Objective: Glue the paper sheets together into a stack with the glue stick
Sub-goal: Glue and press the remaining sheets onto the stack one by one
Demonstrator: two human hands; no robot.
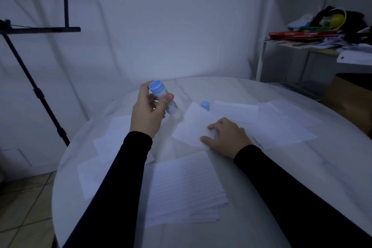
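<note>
Our left hand [146, 115] grips the uncapped glue stick [163, 97] above the table; our right hand [226, 137] presses one sheet [193, 125] flat. The lined stack [181, 189] lies nearer; several loose sheets remain unglued.

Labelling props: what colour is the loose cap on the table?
Light blue. The cap stands behind the small sheet; head view shows it.

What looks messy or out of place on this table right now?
The sheets lie scattered at different angles, not stacked. The lined pile near the front is fanned unevenly. The blue cap sits loose among the papers, off the glue stick in the left hand. Nothing looks spilled or torn.
</note>
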